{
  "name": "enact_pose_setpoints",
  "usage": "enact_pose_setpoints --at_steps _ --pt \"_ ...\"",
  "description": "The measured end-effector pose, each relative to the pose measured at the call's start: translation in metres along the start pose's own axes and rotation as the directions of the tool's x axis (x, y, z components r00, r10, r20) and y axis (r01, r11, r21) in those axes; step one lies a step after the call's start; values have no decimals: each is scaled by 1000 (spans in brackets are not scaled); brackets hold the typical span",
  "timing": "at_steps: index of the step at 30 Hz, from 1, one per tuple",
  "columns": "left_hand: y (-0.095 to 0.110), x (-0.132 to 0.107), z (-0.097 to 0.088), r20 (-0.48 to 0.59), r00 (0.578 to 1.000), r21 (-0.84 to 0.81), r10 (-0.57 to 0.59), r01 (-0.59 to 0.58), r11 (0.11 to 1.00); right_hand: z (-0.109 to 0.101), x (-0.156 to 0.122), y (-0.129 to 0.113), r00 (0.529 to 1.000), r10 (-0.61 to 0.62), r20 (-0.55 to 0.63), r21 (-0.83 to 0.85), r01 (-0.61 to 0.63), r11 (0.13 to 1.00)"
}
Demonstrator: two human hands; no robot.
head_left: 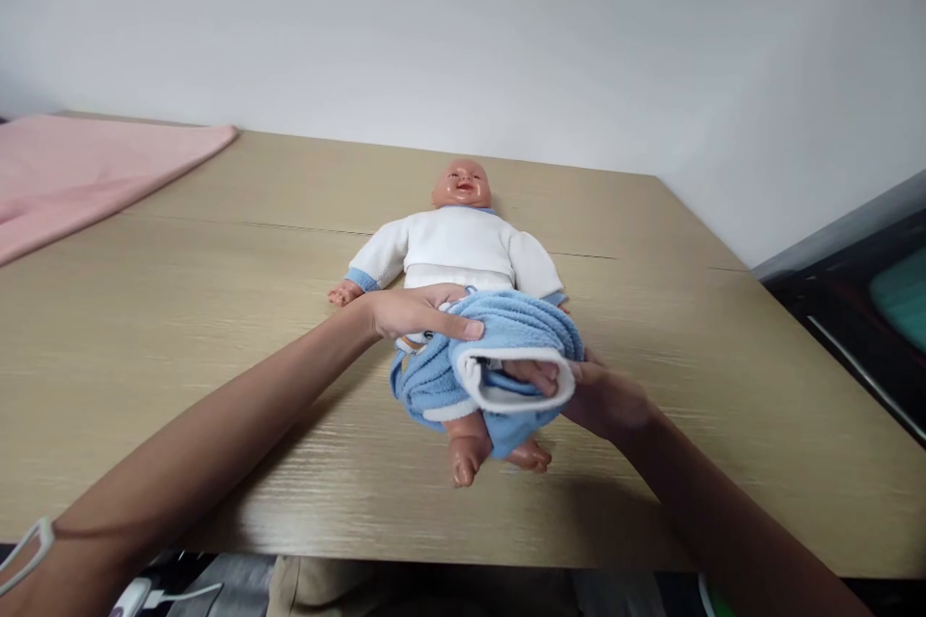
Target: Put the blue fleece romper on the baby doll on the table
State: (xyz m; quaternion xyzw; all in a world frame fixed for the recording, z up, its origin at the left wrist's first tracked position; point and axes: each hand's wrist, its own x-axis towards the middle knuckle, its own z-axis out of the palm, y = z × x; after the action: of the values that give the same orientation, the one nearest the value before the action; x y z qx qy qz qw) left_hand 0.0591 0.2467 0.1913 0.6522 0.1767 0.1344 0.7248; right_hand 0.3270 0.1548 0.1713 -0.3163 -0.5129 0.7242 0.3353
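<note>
A baby doll in a white top with blue cuffs lies on its back, head away from me. Blue fleece pants with white leg cuffs are bunched around its lower body. One doll foot pokes out of a cuff, and the other shows beside it below the cloth. My left hand is closed on the bunched fabric, thumb on top. At the other side, my right hand grips the pants by the open cuff, which faces me. Fingers show inside that opening; whose hand they belong to is unclear.
The doll lies on a light wood table with seams across it. A pink cloth covers the far left corner. Behind stands a pale wall. A dark object with a teal panel is beyond the right edge.
</note>
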Motion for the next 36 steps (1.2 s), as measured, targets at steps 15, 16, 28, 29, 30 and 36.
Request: enact_pose_setpoints --at_steps 15,16,28,29,30,36 --pt "13 2 15 -53 994 13 -98 99 995 18 12 -10 915 -163 -368 -185 99 978" --pt "14 3 15 -50 994 24 -96 97 995 19 12 -11 898 -207 -388 -255 112 960" --pt "31 7 40 -260 944 354 -205 291 889 42 -13 -12 827 -353 -437 -642 -12 767" --pt "31 6 42 -237 953 388 -191 273 881 48 -21 -9 833 -338 -438 -652 -36 757" --pt "31 6 44 -213 960 427 -185 261 866 54 -29 -5 829 -326 -454 -662 -69 746" --pt "26 5 58 -136 976 626 -169 217 749 78 -76 27 766 -396 -506 -786 -221 578"
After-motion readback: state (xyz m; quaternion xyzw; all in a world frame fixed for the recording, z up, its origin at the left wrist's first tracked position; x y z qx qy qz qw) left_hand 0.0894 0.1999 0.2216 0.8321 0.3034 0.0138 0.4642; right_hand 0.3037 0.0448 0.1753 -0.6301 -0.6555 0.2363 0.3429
